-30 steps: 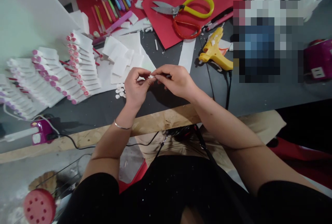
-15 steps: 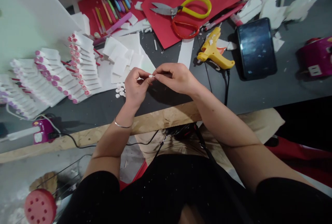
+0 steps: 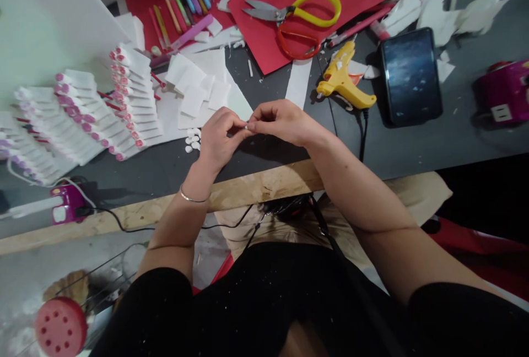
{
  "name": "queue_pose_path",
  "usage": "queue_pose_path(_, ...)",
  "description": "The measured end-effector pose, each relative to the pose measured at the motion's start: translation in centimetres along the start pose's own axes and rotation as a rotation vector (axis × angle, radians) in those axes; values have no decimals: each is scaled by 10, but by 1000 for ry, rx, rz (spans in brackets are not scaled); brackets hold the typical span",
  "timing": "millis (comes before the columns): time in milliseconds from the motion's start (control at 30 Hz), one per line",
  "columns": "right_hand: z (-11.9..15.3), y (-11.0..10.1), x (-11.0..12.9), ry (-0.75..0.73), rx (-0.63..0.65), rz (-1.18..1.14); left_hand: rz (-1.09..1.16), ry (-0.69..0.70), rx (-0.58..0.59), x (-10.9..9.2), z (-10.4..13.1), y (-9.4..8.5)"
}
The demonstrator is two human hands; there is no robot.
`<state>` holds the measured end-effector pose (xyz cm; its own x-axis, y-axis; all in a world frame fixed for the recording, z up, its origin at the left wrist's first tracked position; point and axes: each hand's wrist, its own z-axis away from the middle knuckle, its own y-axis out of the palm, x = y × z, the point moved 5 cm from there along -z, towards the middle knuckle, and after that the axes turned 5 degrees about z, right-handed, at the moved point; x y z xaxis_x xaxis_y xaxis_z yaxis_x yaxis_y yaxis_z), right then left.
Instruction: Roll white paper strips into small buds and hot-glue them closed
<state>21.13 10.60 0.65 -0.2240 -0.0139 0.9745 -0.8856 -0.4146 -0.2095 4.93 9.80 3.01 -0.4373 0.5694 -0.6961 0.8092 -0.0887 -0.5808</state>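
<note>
My left hand [image 3: 221, 138] and my right hand [image 3: 281, 121] meet fingertip to fingertip above the dark table, near its front edge. Between their pinched fingers is a small white piece [image 3: 247, 127], mostly covered, perhaps rolled paper or foam; its kind is unclear. Both hands are closed on it. Beside my left hand lies a cluster of small white rolled pieces [image 3: 193, 139]. Just beyond it, square white sheets [image 3: 193, 101] lie loosely stacked on larger white paper.
Rows of white strips with pink and purple rolled ends [image 3: 132, 98] stand at left. Scissors [image 3: 285, 12] lie on red paper [image 3: 264, 51]. A yellow glue gun [image 3: 341, 79], a dark-screened device [image 3: 410, 77] and coloured pens [image 3: 177, 7] lie around. A wooden edge [image 3: 264, 185] borders the table.
Both hands have shifted slightly, and the fingertips have closed further over the small white piece, which shows less now. The whole view has moved a little.
</note>
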Motion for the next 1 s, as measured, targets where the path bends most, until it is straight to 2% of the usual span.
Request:
queue_pose_path(133, -2, -1, -3, -18, -21, -10, 78, -111, -25, 4, 0, 1)
queue_pose_path(233, -3, -5, -2, -63, -103, -25, 216, -189, -62, 7, 1, 4)
queue_pose_path(333, -3, -6, -1, -100, -184, -14, 291, -192, -91, 8, 2, 7)
queue_pose_path(467, -3, -4, 2, -132, -219, 20, 303, -174, -159, 10, 5, 6)
queue_pose_path(600, -3, -1, 2, -152, -193, -4, 318, -225, -177, 17, 8, 8)
queue_pose_path(733, -3, 0, -1, -119, -153, -14, 316, -250, -191, 23, 10, 9)
queue_pose_path(833, -2, 1, -2, -73, -183, -13, 313, -260, -211, 25, 10, 11)
queue_pose_path(1000, -1, 6, 0, -33, -235, -72, 141, -208, -275, 16, 9, 7)
